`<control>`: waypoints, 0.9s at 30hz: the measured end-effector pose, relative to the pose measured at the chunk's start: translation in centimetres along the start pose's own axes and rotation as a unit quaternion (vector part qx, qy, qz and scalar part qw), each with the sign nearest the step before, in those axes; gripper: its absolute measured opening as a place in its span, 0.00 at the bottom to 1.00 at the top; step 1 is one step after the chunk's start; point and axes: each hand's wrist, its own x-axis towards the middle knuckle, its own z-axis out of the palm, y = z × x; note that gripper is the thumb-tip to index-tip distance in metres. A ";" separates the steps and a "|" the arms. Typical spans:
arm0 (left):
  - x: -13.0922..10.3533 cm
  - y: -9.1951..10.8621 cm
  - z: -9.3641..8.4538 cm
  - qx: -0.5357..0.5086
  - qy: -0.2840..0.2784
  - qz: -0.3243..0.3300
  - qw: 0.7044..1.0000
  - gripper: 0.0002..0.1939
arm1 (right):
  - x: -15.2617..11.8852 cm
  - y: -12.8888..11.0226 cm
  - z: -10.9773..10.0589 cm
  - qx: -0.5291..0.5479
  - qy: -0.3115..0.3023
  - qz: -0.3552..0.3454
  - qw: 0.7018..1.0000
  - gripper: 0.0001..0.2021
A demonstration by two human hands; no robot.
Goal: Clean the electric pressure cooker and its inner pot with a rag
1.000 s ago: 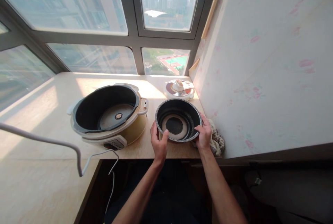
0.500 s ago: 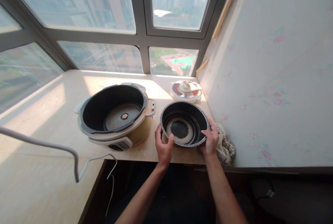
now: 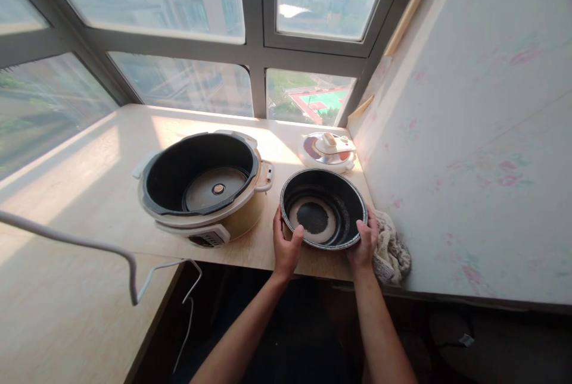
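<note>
A round black inner pot (image 3: 315, 217) with a pale ring on its bottom is held between my two hands over the counter. My left hand (image 3: 287, 247) grips its lower left side, thumb at the rim. On the right side my right hand (image 3: 364, 241) is closed round the wall, thumb near the rim. To the left stands the cooker body (image 3: 210, 187), open at the top, dark inside, with a round metal plate at its bottom. Behind the pot lies the cooker lid (image 3: 328, 150), handle upward.
A crumpled knitted cloth (image 3: 391, 250) lies right of the pot against the flowered wall (image 3: 482, 152). A grey-white cable (image 3: 89, 241) crosses the left of the wooden counter (image 3: 67, 300) and hangs over its edge. Windows stand behind.
The view has shifted slightly, so the scene sits a little differently in the picture. Both hands still hold the pot, with little change in their grip.
</note>
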 end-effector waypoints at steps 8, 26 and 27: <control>0.6 1.1 -0.4 -0.023 -0.045 0.001 0.999 0.33 | -0.1 0.5 -0.6 0.030 0.004 -0.009 1.000 0.28; 0.2 1.2 -1.9 -0.022 -0.069 0.046 0.996 0.33 | -1.3 1.0 -0.4 0.031 -0.032 -0.074 0.996 0.25; 0.1 1.2 -2.1 -0.023 -0.068 0.047 0.996 0.33 | -1.5 1.1 -0.5 0.033 -0.037 -0.076 0.996 0.25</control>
